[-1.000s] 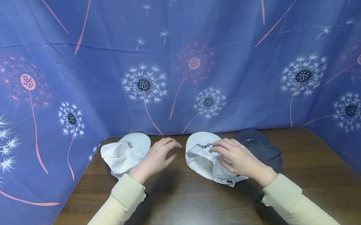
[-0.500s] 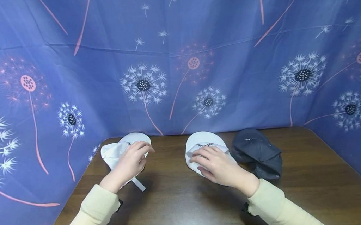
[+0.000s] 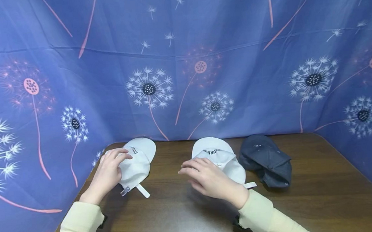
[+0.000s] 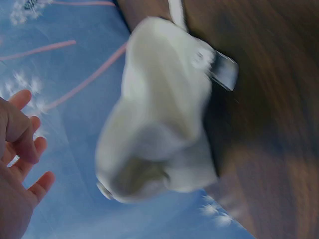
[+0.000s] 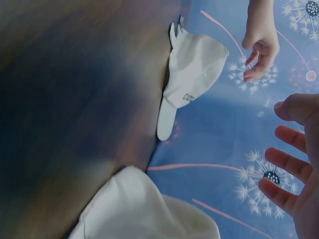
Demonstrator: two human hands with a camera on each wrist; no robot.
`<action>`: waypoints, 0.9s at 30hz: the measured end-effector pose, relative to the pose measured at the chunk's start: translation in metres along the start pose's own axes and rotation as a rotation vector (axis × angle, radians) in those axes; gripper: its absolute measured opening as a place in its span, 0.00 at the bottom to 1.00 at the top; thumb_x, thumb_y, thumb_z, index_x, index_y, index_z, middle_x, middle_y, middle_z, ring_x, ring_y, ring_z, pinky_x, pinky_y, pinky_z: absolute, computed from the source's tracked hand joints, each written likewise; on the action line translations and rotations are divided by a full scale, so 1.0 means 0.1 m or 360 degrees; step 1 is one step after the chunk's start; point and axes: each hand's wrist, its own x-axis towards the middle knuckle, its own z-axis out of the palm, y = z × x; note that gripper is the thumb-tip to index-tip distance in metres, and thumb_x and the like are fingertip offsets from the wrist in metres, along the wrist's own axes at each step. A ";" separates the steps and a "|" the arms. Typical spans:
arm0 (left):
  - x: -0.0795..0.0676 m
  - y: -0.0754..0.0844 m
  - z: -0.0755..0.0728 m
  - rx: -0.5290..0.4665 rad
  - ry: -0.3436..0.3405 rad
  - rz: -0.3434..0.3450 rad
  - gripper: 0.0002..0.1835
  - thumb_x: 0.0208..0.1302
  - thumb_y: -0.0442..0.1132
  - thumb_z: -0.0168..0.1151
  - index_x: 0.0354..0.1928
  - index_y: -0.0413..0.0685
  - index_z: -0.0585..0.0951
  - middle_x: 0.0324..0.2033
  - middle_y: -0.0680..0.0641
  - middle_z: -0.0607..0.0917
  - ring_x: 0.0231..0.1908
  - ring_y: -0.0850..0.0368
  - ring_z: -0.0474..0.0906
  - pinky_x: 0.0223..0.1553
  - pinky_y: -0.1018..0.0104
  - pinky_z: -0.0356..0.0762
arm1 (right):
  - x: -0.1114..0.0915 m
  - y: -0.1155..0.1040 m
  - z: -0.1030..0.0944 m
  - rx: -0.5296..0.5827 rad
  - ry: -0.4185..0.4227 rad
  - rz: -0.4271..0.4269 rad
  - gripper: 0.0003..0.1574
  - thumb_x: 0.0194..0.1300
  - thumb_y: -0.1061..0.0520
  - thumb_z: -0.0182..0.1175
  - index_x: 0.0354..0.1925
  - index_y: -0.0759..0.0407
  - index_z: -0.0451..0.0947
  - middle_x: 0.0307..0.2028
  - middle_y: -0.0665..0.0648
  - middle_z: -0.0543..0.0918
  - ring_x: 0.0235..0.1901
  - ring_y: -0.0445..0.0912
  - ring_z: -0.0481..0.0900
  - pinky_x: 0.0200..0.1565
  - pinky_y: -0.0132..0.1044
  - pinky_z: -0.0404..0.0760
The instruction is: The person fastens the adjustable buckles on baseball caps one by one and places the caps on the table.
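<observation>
My left hand [image 3: 104, 175] is in the air over the crown side of the left white baseball cap [image 3: 137, 167], fingers loosely bent and holding nothing. In the left wrist view, a gap shows between the hand and this cap [image 4: 159, 89], whose crown is dented. Its back strap and metal buckle [image 3: 125, 191] hang loose toward me. My right hand [image 3: 210, 179] hovers over the near left part of the middle white baseball cap [image 3: 212, 145], hiding some of its crown. The right wrist view shows those fingers [image 5: 289, 164] spread, with nothing between them.
A dark baseball cap [image 3: 266, 160] lies right of the middle cap, its crown slumped. All the caps rest near the back of a brown wooden table [image 3: 322, 178], brims to the rear. Blue dandelion-print cloth [image 3: 251, 70] hangs behind and at both sides.
Both hands have moved left: the left one from the gap between the white caps to over the left cap, the right one from beside the dark cap across the middle cap. The caps stay put.
</observation>
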 end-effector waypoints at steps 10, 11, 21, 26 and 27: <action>-0.13 -0.33 -0.02 0.0021 -0.0022 -0.0171 0.35 0.36 0.13 0.47 0.50 0.44 0.77 0.50 0.40 0.76 0.50 0.37 0.69 0.41 0.39 0.65 | 0.15 -0.09 0.17 -0.0016 -0.0020 0.0002 0.28 0.52 0.56 0.65 0.54 0.48 0.74 0.53 0.51 0.77 0.53 0.45 0.74 0.50 0.40 0.74; -0.13 -0.35 0.00 0.0008 -0.0046 -0.0197 0.36 0.37 0.13 0.47 0.52 0.44 0.76 0.52 0.39 0.75 0.51 0.36 0.69 0.43 0.37 0.65 | 0.16 -0.09 0.19 -0.0011 -0.0028 0.0013 0.28 0.53 0.56 0.65 0.54 0.48 0.73 0.53 0.50 0.76 0.54 0.45 0.74 0.49 0.40 0.74; -0.18 -0.58 0.13 -0.0043 -0.0164 -0.0186 0.33 0.37 0.14 0.48 0.48 0.45 0.75 0.50 0.39 0.75 0.54 0.33 0.68 0.48 0.28 0.62 | 0.21 -0.12 0.35 0.0028 -0.0096 0.0016 0.26 0.56 0.55 0.63 0.54 0.48 0.73 0.52 0.49 0.76 0.52 0.43 0.73 0.51 0.39 0.73; -0.17 -0.68 0.18 -0.0111 -0.0086 -0.0141 0.24 0.36 0.14 0.59 0.38 0.44 0.76 0.43 0.39 0.78 0.48 0.35 0.72 0.52 0.32 0.62 | 0.19 -0.13 0.38 0.0021 -0.0168 0.0040 0.26 0.57 0.54 0.62 0.55 0.46 0.72 0.53 0.48 0.76 0.52 0.42 0.73 0.52 0.38 0.73; -0.16 -0.69 0.19 -0.0131 -0.0071 -0.0130 0.23 0.36 0.15 0.61 0.36 0.44 0.77 0.42 0.39 0.78 0.47 0.36 0.73 0.52 0.35 0.63 | 0.19 -0.13 0.38 0.0019 -0.0181 0.0047 0.26 0.58 0.54 0.62 0.55 0.46 0.72 0.53 0.47 0.75 0.53 0.42 0.73 0.52 0.38 0.73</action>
